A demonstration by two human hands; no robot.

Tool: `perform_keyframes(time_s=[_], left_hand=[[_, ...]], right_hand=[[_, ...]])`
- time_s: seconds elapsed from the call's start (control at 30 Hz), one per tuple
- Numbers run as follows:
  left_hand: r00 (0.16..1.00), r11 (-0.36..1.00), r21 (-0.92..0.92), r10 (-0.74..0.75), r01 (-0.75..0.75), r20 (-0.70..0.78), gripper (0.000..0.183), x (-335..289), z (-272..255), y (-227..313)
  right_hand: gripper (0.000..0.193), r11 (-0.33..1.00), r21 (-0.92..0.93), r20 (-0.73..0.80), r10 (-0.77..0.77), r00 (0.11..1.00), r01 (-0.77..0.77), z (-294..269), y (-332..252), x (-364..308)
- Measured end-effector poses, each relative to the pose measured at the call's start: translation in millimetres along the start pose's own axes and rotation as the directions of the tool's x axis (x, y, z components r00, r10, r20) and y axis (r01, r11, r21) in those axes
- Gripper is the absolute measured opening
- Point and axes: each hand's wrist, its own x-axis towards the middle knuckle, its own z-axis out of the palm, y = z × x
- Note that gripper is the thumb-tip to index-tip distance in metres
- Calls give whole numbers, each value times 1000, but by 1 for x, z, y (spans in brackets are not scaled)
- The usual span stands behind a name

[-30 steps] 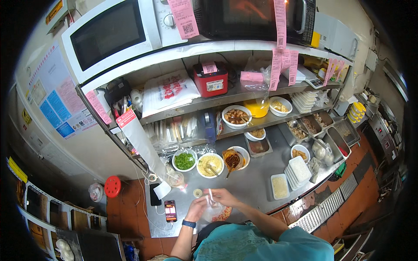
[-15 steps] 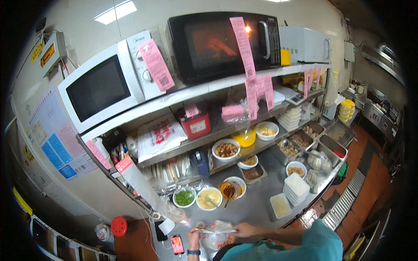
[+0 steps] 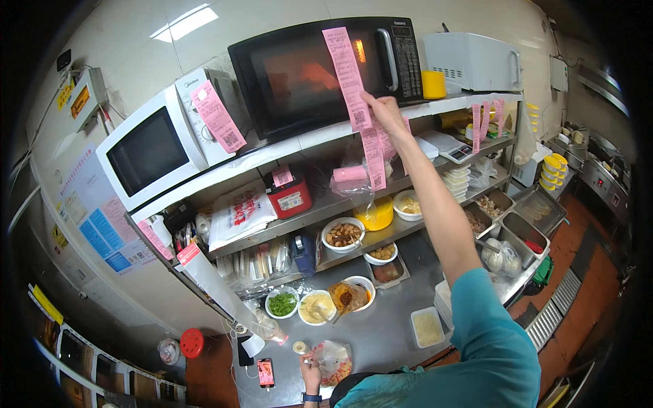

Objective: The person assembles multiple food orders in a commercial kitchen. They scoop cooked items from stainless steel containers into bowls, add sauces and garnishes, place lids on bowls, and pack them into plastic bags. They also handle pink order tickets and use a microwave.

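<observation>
My right hand [image 3: 383, 113] is raised to the black microwave oven [image 3: 299, 75] on the top shelf, its fingers closed at the edge of a long pink paper slip [image 3: 345, 71]. That slip hangs down the front of the oven door. Low at the counter's front edge, my left hand [image 3: 311, 375] is closed at the side of a clear plastic bag [image 3: 335, 360] with red print and food-coloured contents. A small round pale item [image 3: 300, 347] lies just beyond the left hand. Next to it are a lit phone [image 3: 265, 372] and a dark phone [image 3: 244, 349].
Bowls of chopped greens [image 3: 281, 304] and yellow paste [image 3: 317, 308] stand beyond the bag. More pink slips [image 3: 374, 158] hang from the shelf edge. A white microwave [image 3: 149, 139] sits at left; steel food trays [image 3: 522, 234] and a lidded container [image 3: 428, 328] lie right.
My right hand has left the bag and risen to the pink slip on the black microwave. My left hand stays by the bag, whose stretched top has slackened. The view has shifted slightly.
</observation>
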Motion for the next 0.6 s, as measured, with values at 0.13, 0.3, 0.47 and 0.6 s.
perform_keyframes(time_s=[0.13,0.3,0.47,0.6], left_hand=[[986,970,-191,-163,153,-36,12,-7,8,2],[992,994,-8,-106,105,-64,4,-14,9,20],[986,984,79,-153,158,-61,24,-10,4,32],[990,987,87,-133,136,-46,34,1,-1,33]], right_hand=[[52,978,140,344,98,934,-154,-1,-9,17],[36,813,576,463,-236,854,-88,24,-67,112],[22,934,352,341,-186,922,58,43,-104,164],[22,913,198,54,-373,926,356,-1,-97,35]])
